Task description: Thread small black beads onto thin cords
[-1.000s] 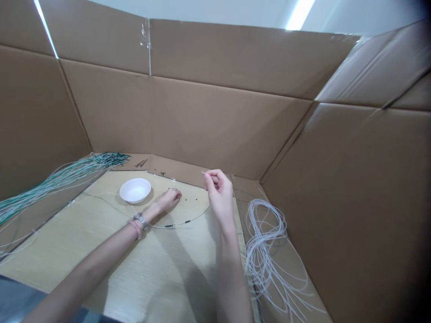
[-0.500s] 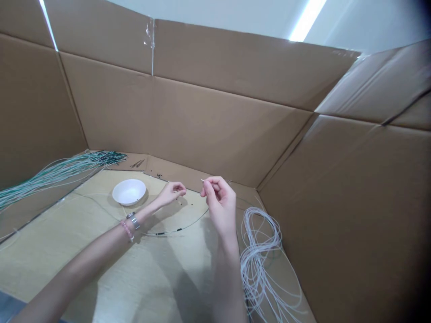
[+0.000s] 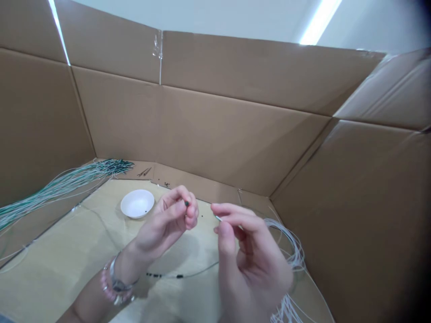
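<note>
Pinched between the thumb and finger of my left hand [image 3: 164, 224] is a small dark green bead [image 3: 186, 203]. To its right, my right hand [image 3: 252, 251] grips a thin wire [image 3: 218, 218], whose pale tip sticks out from the fingers toward the bead. A gap separates the bead from the tip. Lower down, the wire's curve lies over the board and carries several small black beads [image 3: 179, 276]; part of it is hidden behind my hands. Behind my left hand stands a shallow white bowl [image 3: 134, 202] with a dark speck in it.
A bundle of green and white wires [image 3: 67, 186] lies along the left edge. Loops of white wire [image 3: 296, 251] lie at the right, partly behind my right hand. Slim metal tools [image 3: 144, 172] and loose dark bits [image 3: 166, 184] lie at the back. Cardboard walls [image 3: 235, 139] surround the board.
My left hand has come back from the board beyond the bowl and now shows a bead in its fingers. The right hand has lowered and come nearer, still gripping the wire.
</note>
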`<state>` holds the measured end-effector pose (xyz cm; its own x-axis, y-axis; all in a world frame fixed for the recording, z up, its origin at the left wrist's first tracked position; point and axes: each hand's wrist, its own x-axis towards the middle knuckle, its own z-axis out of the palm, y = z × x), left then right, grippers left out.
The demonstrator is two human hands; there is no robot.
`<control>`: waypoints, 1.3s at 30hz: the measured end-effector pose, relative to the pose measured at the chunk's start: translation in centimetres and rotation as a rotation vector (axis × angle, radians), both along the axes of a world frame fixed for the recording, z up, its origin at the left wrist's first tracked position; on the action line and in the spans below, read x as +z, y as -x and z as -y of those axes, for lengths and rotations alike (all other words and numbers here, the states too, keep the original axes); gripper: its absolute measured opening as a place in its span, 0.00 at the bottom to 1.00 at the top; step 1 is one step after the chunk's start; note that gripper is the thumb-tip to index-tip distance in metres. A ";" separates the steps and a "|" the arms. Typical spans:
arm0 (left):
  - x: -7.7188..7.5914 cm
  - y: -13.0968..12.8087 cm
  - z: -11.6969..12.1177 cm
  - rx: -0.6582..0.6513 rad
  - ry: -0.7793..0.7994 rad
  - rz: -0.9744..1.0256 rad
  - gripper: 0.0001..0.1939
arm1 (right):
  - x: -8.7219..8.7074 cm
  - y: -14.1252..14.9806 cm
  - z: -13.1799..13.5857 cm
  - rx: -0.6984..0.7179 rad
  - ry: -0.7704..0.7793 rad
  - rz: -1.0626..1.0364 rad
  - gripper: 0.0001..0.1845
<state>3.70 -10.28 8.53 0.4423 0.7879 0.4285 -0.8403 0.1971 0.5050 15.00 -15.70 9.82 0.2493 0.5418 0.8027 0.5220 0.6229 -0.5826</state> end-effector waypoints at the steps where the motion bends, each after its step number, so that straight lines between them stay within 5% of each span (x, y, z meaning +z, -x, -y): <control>1: -0.1 0.0 0.0 -0.024 0.001 0.008 0.03 | 0.0 0.5 -0.1 0.011 -0.020 -0.009 0.07; 6: -0.4 -0.4 0.2 -0.128 0.016 0.025 0.01 | -0.1 1.8 -0.5 0.042 -0.102 0.001 0.07; 21: -0.4 -0.2 0.0 -0.132 0.017 0.013 0.02 | -0.1 1.6 -0.7 0.065 -0.130 0.086 0.08; 31: -0.4 1.2 -1.0 0.394 -0.365 -0.189 0.08 | 0.2 1.2 -0.6 0.049 -0.108 0.027 0.07; 39: 0.2 1.8 -0.5 0.537 -0.443 -0.305 0.13 | -0.1 1.6 -0.3 0.121 -0.047 0.055 0.08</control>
<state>1.86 -9.75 8.69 0.1963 0.7112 0.6750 -0.5743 -0.4746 0.6670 13.37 -15.39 9.75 0.1394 0.5270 0.8383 0.4718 0.7090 -0.5242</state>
